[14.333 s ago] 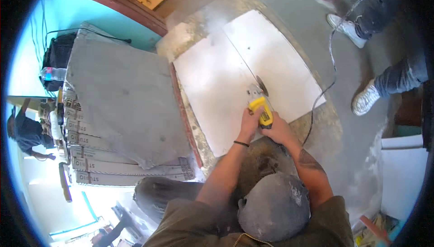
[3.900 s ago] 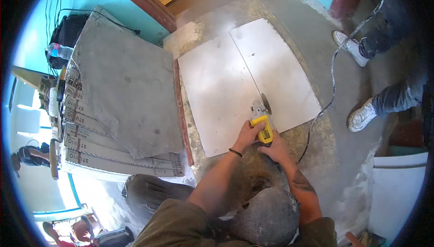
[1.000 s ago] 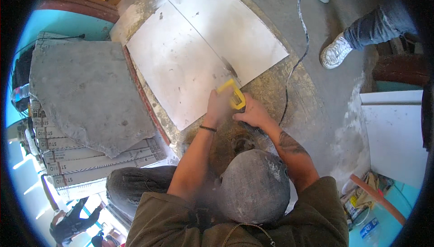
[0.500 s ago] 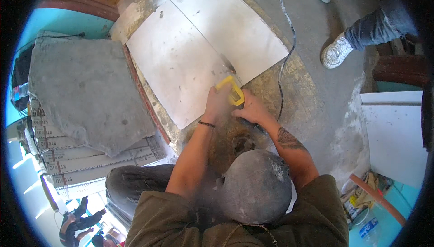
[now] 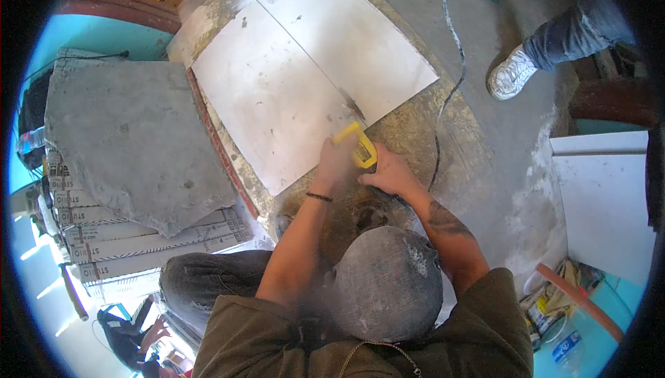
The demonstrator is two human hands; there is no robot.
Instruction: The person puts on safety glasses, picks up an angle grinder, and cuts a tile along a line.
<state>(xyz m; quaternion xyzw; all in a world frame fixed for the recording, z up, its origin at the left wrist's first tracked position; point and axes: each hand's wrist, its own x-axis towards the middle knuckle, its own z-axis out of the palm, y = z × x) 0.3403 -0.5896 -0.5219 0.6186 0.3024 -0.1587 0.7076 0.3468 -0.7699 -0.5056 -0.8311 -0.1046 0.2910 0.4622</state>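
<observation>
A yellow power cutter [image 5: 365, 152] is in my two hands at the near edge of a large white tile [image 5: 273, 97]. My left hand [image 5: 335, 163] is closed round the left side of its yellow body, blurred by dust. On the right side, my right hand [image 5: 392, 172] grips the cutter's rear, with its fingers partly hidden. A thin dark line runs across the tile from its far left edge towards the cutter. Pale dust hangs about the tool, and its blade cannot be made out clearly.
A black cable [image 5: 451, 94] trails over the floor on the right. Beyond it stands another person's white shoe [image 5: 512, 73]. At left, a rough grey slab [image 5: 135, 142] lies on stacked boxes [image 5: 131, 250]. A white panel [image 5: 604, 205] leans at right, above a plastic bottle [image 5: 568, 350].
The cutter and both my hands have come slightly nearer to me relative to the tile. The cable has shifted a little to the right. A person in the lower left background has changed posture.
</observation>
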